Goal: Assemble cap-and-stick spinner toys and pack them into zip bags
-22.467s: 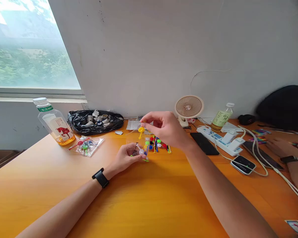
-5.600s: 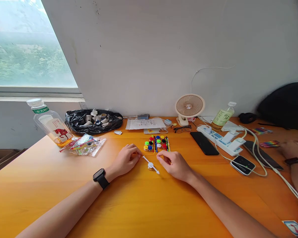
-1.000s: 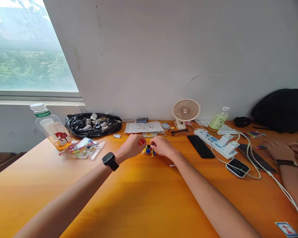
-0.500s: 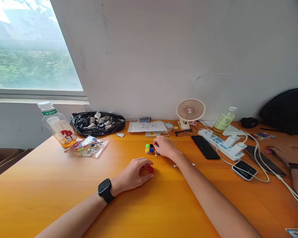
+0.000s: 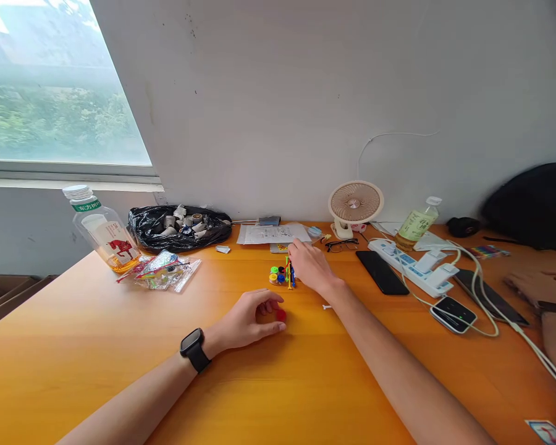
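Note:
My left hand rests on the table with fingers curled and the thumb below. Between its fingertips and thumb is a small red round piece. Further back, my right hand has bent fingers at a small cluster of coloured plastic sticks, yellow, green, red and blue, which appear to stand up. Its fingertips are partly hidden, so what they pinch does not show clearly. Left of the sticks, touching or nearly so, sit several small round pieces in green, black, yellow and blue. A small white bone-shaped piece lies near my right wrist.
At left stand a large bottle, a plastic bag of parts and a black bag of scraps. Behind are papers, glasses and a fan. To the right are a phone, a power strip, cables and another person's arm.
My right hand has shifted slightly back and right of the coloured sticks, which show more fully now. My left hand stays around the red piece. The whole view has tilted slightly.

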A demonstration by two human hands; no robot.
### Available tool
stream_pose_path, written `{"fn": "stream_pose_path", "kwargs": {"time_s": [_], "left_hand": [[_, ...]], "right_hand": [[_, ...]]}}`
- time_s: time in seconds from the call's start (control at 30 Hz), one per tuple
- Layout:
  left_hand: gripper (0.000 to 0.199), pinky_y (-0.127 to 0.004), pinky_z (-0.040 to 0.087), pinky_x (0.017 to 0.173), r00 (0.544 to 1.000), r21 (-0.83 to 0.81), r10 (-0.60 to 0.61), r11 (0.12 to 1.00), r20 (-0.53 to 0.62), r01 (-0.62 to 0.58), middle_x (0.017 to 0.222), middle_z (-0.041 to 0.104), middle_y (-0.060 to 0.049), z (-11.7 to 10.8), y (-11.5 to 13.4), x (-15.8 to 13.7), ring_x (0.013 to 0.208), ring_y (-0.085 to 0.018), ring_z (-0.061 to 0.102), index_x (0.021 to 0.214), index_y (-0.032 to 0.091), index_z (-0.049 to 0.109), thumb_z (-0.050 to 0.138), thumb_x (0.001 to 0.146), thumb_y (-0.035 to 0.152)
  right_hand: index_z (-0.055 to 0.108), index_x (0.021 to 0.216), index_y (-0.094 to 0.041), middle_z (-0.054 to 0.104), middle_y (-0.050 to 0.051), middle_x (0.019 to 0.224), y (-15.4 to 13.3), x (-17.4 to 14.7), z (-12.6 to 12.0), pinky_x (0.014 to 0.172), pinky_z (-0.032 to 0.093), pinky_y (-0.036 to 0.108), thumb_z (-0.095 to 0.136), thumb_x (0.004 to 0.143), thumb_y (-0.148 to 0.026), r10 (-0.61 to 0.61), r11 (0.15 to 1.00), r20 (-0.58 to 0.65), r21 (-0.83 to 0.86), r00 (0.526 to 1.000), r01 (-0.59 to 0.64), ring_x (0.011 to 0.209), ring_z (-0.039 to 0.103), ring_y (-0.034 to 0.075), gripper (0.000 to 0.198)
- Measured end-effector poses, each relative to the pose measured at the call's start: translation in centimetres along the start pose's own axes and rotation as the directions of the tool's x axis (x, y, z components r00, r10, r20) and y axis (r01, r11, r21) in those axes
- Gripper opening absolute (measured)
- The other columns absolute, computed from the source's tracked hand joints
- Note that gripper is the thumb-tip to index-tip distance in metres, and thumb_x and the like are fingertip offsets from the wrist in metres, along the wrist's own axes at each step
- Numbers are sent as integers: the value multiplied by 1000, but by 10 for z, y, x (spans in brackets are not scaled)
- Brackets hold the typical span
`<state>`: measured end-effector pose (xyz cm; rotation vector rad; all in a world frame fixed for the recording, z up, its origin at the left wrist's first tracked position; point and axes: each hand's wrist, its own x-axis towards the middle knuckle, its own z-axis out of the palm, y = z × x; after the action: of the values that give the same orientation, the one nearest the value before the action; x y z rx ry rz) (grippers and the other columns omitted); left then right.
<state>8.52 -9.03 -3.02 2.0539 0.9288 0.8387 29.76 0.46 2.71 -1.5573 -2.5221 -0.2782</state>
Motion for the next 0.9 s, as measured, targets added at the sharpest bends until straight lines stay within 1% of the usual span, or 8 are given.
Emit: {"fn": "stream_pose_path", "kwargs": {"time_s": [0.13, 0.23, 0.33, 0.43, 0.53, 0.6, 0.73, 0.9], "left_hand": [[39, -28, 54, 75, 999, -74, -37, 997, -24, 35, 95, 68, -5, 0, 3, 0, 83, -17, 62, 113, 19, 65, 76, 91, 49], [33, -26, 53, 71, 991, -114, -53, 993, -126, 39, 95, 65, -4, -1, 6, 0, 77, -14, 61, 103, 19, 59, 69, 97, 50], [32, -28, 55, 78, 961, -103, -21, 995, -275, -8, 107, 65, -5, -3, 8, 0, 82, -14, 62, 113, 22, 53, 66, 99, 47], [37, -30, 55, 83, 951, -73, 51, 994, -304, -77, 115, 67, -8, -3, 11, 0, 91, -16, 64, 128, 23, 53, 66, 100, 43], [22, -27, 50, 75, 967, -1, 81, 997, -240, -84, 92, 72, -4, -4, 15, 0, 78, -15, 61, 108, 19, 67, 60, 103, 40], [30, -26, 45, 67, 974, 45, 61, 998, -216, -52, 76, 69, -2, -5, 17, 0, 68, -13, 56, 87, 17, 70, 59, 103, 40], [41, -26, 38, 60, 986, 120, -6, 992, -165, 26, 66, 64, -1, -8, 15, 0, 62, -12, 50, 72, 16, 68, 59, 101, 43], [32, -25, 42, 63, 997, 119, -2, 993, -79, 11, 78, 72, -3, -7, 9, 0, 68, -14, 58, 87, 18, 76, 60, 101, 42]], "right_hand": [[61, 101, -17, 66, 13, 111, 1, -14, -9, 95, 41, 38, 42, 106, -18, -37, 983, -173, 170, 984, 67, 106, 56, 27, 20], [54, 97, -21, 65, 7, 101, -4, -37, -15, 91, 42, 34, 43, 107, -23, -7, 875, -195, 474, 981, 100, 99, 56, 23, 15], [48, 98, -23, 61, 2, 94, -17, -62, -18, 78, 44, 30, 39, 109, -32, 17, 680, -63, 733, 998, 34, 83, 56, 18, 17], [49, 97, -24, 58, -1, 89, -32, -78, -13, 71, 42, 27, 41, 109, -40, -26, 518, 53, 855, 998, -32, 76, 52, 16, 21], [51, 99, -24, 58, -1, 90, -39, -84, -1, 71, 42, 26, 44, 108, -44, -69, 340, 121, 936, 990, -90, 78, 53, 15, 23], [52, 104, -24, 58, -2, 89, -39, -84, 7, 67, 42, 25, 48, 105, -45, -73, 237, 185, 958, 980, -163, 74, 53, 14, 21], [57, 103, -22, 59, -2, 88, -32, -84, 13, 58, 37, 22, 62, 96, -37, -57, 158, 277, 951, 959, -265, 66, 49, 11, 17], [58, 87, -20, 58, -5, 66, -28, -83, 5, 46, 28, 20, 68, 83, -25, -44, 133, 448, 889, 893, -439, 50, 40, 7, 12]]}}
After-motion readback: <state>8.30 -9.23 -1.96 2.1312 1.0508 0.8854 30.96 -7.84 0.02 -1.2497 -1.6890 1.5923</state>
